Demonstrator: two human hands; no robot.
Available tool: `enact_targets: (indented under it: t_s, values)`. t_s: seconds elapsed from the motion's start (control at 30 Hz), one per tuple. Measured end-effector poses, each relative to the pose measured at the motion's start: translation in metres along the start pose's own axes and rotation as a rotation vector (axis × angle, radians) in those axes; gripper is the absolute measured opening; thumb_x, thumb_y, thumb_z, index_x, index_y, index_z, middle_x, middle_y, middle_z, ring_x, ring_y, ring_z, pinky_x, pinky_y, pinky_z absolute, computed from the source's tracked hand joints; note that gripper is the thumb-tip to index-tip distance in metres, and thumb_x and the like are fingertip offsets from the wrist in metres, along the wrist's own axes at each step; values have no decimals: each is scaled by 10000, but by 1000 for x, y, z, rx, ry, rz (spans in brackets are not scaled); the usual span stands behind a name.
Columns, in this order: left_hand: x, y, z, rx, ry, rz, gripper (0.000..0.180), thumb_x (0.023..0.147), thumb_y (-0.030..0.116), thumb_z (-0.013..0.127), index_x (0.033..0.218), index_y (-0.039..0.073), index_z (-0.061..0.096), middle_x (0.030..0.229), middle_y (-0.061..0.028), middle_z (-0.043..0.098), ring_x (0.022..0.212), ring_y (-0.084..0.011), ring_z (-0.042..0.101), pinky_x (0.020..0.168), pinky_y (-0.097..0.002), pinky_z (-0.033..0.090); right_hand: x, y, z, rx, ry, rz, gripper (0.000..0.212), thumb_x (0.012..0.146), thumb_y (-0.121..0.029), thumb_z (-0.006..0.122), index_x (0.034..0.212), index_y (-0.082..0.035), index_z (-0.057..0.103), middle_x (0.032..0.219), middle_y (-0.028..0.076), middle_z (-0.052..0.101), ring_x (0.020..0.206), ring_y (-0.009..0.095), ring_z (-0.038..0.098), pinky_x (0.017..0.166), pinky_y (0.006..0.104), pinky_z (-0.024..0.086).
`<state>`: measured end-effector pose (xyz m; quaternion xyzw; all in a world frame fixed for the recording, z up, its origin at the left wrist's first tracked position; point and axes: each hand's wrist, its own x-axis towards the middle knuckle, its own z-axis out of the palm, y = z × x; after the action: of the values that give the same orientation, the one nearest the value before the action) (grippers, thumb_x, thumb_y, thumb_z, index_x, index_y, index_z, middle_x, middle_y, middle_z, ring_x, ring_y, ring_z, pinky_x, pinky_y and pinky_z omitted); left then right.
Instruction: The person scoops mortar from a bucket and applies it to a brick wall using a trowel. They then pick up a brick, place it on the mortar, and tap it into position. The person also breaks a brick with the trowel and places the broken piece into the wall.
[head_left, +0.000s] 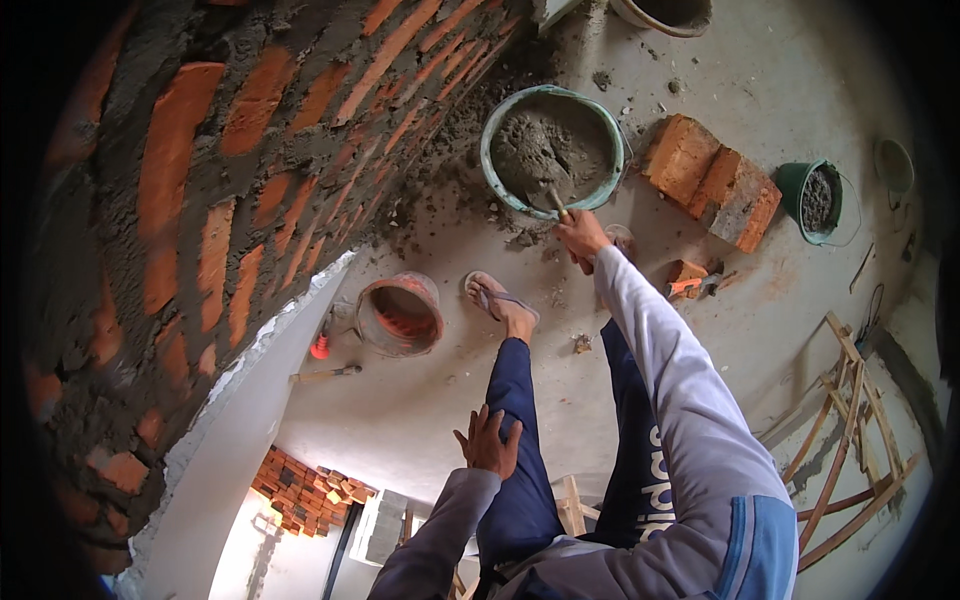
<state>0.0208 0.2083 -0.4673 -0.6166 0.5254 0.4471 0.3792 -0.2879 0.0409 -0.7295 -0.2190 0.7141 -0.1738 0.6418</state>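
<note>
My right hand [582, 238] is closed round the handle of a trowel [556, 200], whose blade sits in the wet mortar [550, 150]. The mortar fills much of a round green bucket [487, 160] on the floor. My left hand [489, 442] rests on my left leg near the knee, fingers spread, holding nothing. A brick wall [255, 110] with rough grey mortar joints rises on the left. Nearest my left foot stands a reddish bucket [368, 335] with some dark liquid or residue inside; I cannot tell which.
Stacked bricks [700, 175] lie right of the mortar bucket, with a small green bucket [797, 203] beyond. An orange-handled tool [686, 286] lies near a brick piece. A wooden trestle [850, 420] stands at the right. A hammer-like tool [325, 374] lies by the wall.
</note>
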Motion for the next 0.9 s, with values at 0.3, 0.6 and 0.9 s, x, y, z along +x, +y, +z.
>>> enact_targets:
  t_s: [0.3,0.6,0.9]
  values:
    - [-13,4,26,-342,212,113,649,928,482,572,1410,57,484,1531,-183,346,1429,-364,304,1171,-561,206,-92,-38,-69,-263,13,-298,234,801,-203,605,846,18,542,633,185,567,535,314,590,513,446,467]
    - [-135,-78,-131,-710,1341,231,729,966,291,558,1510,-53,215,1576,-263,206,1446,-427,228,1176,-482,221,-380,-306,-158,-757,-326,-477,192,850,-180,635,855,-1,565,604,84,541,499,180,544,462,345,441]
    - [-462,-196,-416,-316,2590,317,641,1024,470,380,1446,-12,401,1578,-227,123,1479,-382,115,1174,-513,171,-605,-592,-10,-996,-540,-688,247,1001,-222,549,870,-13,533,522,9,478,394,86,461,361,266,375]
